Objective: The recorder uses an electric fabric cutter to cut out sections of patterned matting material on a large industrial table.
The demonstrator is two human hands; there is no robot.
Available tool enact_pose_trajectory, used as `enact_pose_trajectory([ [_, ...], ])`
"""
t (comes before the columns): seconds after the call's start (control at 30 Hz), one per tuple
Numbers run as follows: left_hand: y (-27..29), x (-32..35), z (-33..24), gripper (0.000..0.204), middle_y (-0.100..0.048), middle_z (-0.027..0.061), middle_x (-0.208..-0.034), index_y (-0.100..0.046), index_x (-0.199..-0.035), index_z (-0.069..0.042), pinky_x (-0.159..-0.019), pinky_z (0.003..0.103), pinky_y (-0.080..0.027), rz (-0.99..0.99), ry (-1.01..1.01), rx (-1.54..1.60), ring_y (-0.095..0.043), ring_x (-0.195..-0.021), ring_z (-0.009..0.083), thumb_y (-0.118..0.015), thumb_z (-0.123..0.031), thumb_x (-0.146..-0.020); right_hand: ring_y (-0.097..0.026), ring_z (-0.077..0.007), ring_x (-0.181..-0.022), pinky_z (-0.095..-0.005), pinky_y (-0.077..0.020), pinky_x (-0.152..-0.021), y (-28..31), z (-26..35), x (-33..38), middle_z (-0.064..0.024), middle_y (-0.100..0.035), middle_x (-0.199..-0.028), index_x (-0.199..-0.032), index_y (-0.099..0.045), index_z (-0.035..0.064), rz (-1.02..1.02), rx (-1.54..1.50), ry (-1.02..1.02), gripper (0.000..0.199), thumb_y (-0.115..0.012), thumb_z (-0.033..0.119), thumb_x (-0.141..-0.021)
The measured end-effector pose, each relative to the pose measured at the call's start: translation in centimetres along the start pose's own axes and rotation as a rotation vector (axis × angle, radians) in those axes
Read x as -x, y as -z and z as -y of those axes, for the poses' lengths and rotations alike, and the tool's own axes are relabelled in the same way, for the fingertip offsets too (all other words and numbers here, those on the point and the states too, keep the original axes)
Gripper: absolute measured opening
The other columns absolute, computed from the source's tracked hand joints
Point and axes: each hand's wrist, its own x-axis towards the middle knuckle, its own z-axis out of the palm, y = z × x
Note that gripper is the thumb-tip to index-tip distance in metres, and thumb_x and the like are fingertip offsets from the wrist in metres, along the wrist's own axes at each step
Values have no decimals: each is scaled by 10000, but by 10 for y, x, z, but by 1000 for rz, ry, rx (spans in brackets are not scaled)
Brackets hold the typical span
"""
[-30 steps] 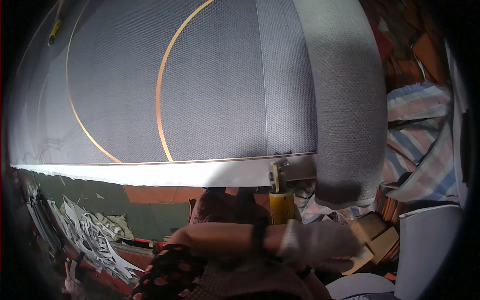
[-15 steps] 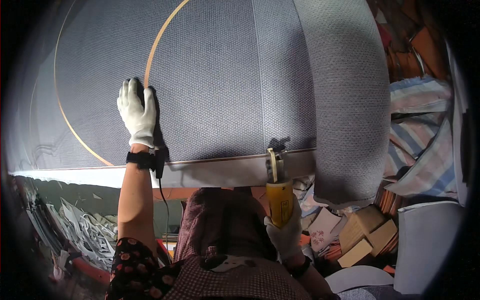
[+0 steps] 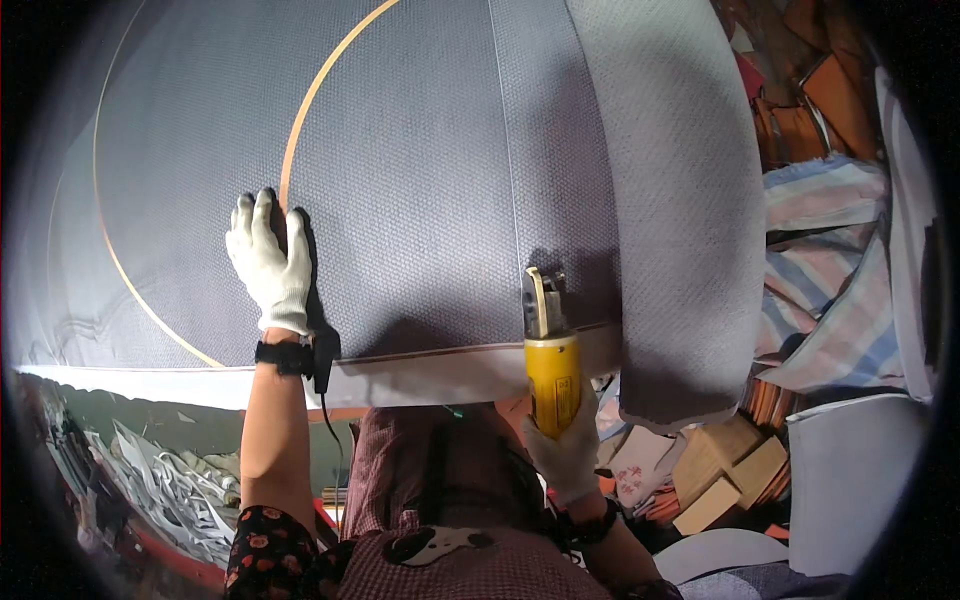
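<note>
Presently, both hands wear pale knit gloves and work at the near edge of the mat (image 3: 410,220), a grey textured sheet with curved orange lines.

Left hand (image 3: 270,262): palm down on the mat, holding nothing, fingers extended and close together, thumb set apart. It lies just inside the white border (image 3: 430,380), its fingertips beside the lower end of an orange line (image 3: 290,150). A black band (image 3: 284,357) circles the wrist; a small black piece sits beside it, and a thin cord (image 3: 340,450) hangs from there.

Right hand (image 3: 565,458): closed around the lower end of a yellow tool (image 3: 553,375), below the border, on the person's side. The tool points away from the body, its body crossing the border and its metal head lying over the grey surface. Whether the head touches the mat cannot be told. A dark band (image 3: 597,523) is on this wrist too.

Position of mat: it spreads ahead of both hands, under the left and beyond the right. On the right it meets a thick roll (image 3: 690,210), which stands just beside the tool head and well apart from the left hand.

Surroundings: striped cloth (image 3: 825,290) right of the roll; brown cardboard (image 3: 730,465) below it; pale scraps (image 3: 170,490) heaped at lower left.
</note>
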Motion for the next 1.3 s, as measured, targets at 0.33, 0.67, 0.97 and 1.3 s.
enact_pose_trajectory([
  [0.33,-2,0,-2,471,-504,236,-1375,-586,-1283,-32,-1100,510,-312,24,8,9,-431,-1293,400,-660,-254,-875,-561,-325,-1180,-414,-451,-1020,-15,31,-62,-218,-503,-1288,-1429,-308,-13,-86,-74,38,811,-724,72,-739],
  [0.67,0,2,-11,449,-524,257,-1341,-604,-1237,-1,-1101,535,-299,-9,10,54,-449,-1280,419,-655,-224,-851,-647,-295,-954,-393,-546,-821,-14,89,-121,-202,-556,-1195,-1453,-257,41,-48,-86,-109,833,-726,109,-769],
  [0.97,7,-3,-6,459,-502,246,-1381,-591,-1260,-21,-1135,510,-277,14,72,9,-440,-1315,378,-639,-245,-862,-671,-275,-919,-428,-545,-860,-36,103,-179,-155,-600,-1153,-1439,-304,96,-191,13,115,849,-750,178,-722],
  [1.3,34,82,-83,467,-569,122,-1225,-579,-1193,-30,-993,374,-443,569,58,800,-530,-1145,271,-684,-264,-802,-548,-283,-1125,-400,-427,-1021,-22,30,-250,-158,-523,-1262,-1390,-355,-16,-36,-429,248,730,-681,38,-739],
])
